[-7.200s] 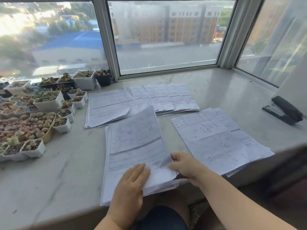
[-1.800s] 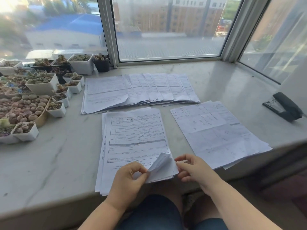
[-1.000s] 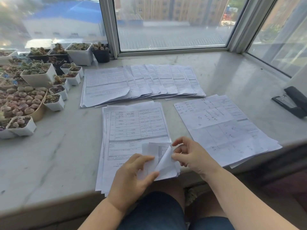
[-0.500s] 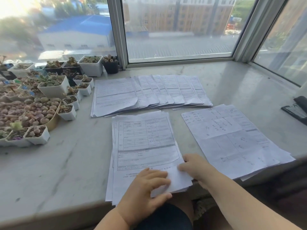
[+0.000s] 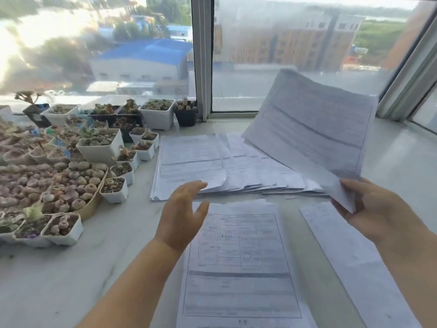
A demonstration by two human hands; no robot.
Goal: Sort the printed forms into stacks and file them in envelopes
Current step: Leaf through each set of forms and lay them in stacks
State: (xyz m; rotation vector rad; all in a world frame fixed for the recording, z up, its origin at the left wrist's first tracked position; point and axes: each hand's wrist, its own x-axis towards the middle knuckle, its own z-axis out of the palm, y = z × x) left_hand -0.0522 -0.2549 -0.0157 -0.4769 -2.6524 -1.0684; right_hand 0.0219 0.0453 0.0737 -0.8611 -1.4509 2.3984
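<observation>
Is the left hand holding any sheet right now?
No, the left hand hovers open above the near stack, while the right hand has its grip on the lifted sheet.

Lifted sheet (image 5: 312,129) hides fanned forms (image 5: 248,166) — print blurred.

I can read no text here. The white printed forms in the near stack (image 5: 238,263), the far fanned row (image 5: 212,162) and the raised sheet (image 5: 312,129) show ruled tables and lines of print, all too blurred to make out.
</observation>
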